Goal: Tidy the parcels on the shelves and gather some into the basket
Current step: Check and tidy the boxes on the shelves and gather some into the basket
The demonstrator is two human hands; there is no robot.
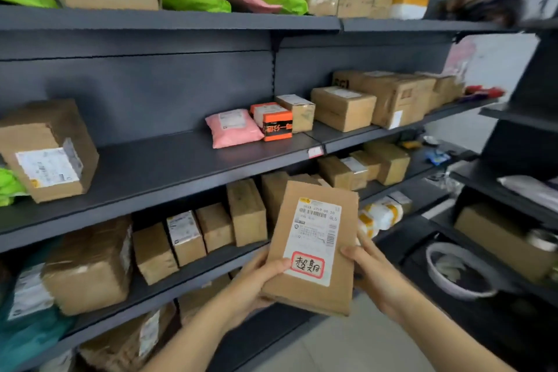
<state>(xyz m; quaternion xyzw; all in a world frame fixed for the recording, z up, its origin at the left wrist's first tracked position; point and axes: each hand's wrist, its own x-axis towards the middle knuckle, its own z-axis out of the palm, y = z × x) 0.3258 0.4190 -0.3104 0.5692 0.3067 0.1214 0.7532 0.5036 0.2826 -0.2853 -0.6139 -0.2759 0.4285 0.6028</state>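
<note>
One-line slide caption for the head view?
Both hands, left hand and right hand, hold a flat cardboard parcel with a red-bordered sticker before grey parcel shelves.

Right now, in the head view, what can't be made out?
- Basket: none identifiable in the head view; only a bowl-like container shows at lower right.
- Held parcel: fine label print too small; its back faces away.
- Left hand and right hand: fingers behind the parcel are hidden.
- Dark object on the top shelf: motion-blurred.
- Green bags on the middle shelf: cut off by the left edge.
</note>
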